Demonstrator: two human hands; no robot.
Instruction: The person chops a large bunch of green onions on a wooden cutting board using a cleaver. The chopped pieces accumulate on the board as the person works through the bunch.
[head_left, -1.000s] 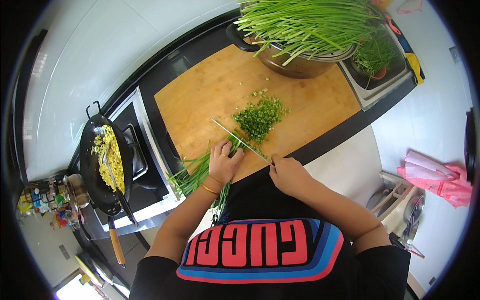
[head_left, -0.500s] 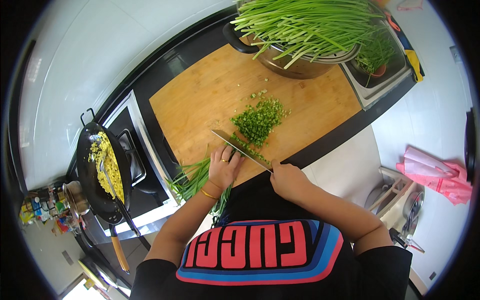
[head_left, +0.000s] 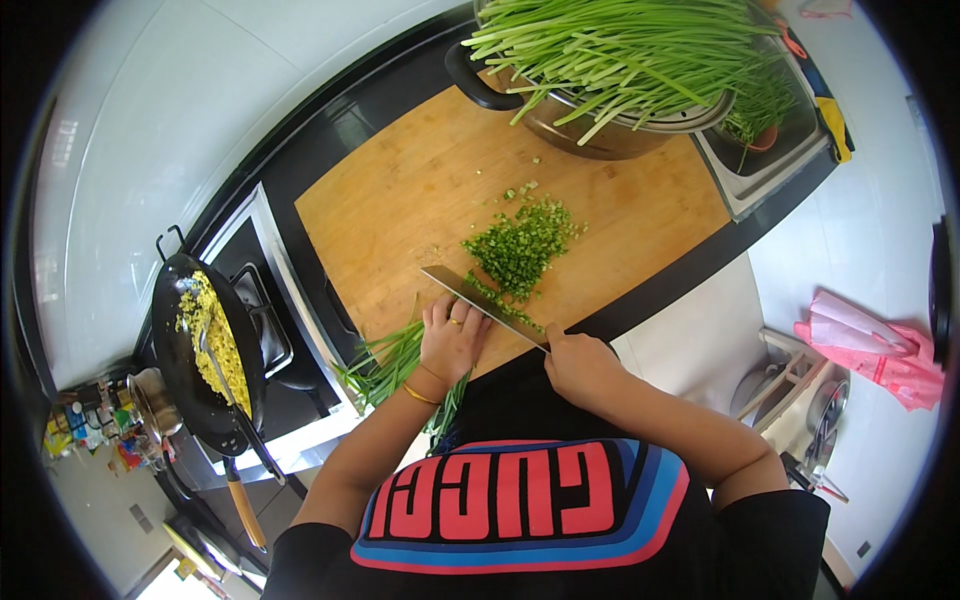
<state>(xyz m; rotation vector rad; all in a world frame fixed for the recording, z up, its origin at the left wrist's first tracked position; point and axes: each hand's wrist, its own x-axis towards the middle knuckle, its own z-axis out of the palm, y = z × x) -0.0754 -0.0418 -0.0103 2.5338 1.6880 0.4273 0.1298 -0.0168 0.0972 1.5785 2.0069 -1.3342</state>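
Note:
My right hand [head_left: 582,370] is closed round the handle of a kitchen knife [head_left: 480,303], whose broad blade stretches up and left across the wooden cutting board [head_left: 380,190]. Against the near side of the blade, my left hand [head_left: 453,342] presses down with bent fingers on a bunch of garlic chives [head_left: 395,358]. The long green ends of that bunch trail left and toward me, past the board's edge. A heap of finely chopped chives [head_left: 525,245] lies just beyond the blade, with loose bits scattered round it. The knife's cutting edge is hidden among the chives.
A steel pot [head_left: 590,135] with uncut garlic chives [head_left: 620,60] piled on top stands at the far right of the board, next to a sink [head_left: 775,170]. To the left, a black wok [head_left: 195,390] of scrambled egg [head_left: 222,350] with a spatula sits on the stove [head_left: 300,395].
The view has shifted very slightly. Hands and knife stay in nearly the same place on the board, and the chopped heap looks much the same.

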